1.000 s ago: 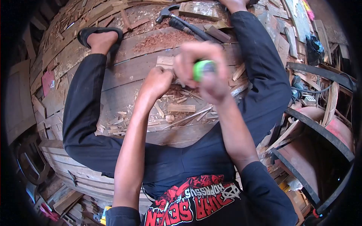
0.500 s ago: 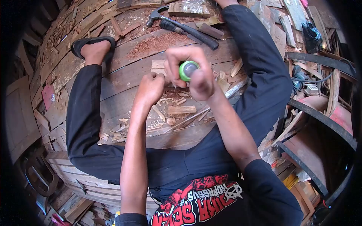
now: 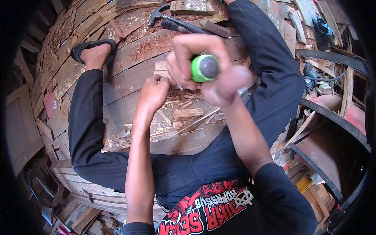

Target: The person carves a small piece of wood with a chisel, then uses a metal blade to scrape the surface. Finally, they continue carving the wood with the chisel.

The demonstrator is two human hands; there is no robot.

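Note:
My right hand (image 3: 184, 58) is raised over the floor with its fingers curled round a handle (image 3: 205, 67), green with a round dark-grey end. That end points up at me, and the hand hides the rest of the tool. The thumb is blurred and stands out to the right. Just left of it, lower down, my left hand (image 3: 153, 92) is closed with its knuckles up, and what its fingers grip is hidden. Beyond both hands a pale wood block (image 3: 161, 66) shows, partly covered by them.
My legs spread round the plank floor (image 3: 121, 94). Wood chips and a short offcut (image 3: 188, 113) lie near my lap. Further off are a claw hammer (image 3: 156, 16), reddish sawdust (image 3: 149, 47) and a wood block (image 3: 192, 7). A curved dark frame (image 3: 333, 122) stands at right.
My right hand has risen toward me with the green handle, which looks larger, and its thumb has swung out to the right. My left hand stays nearly in place.

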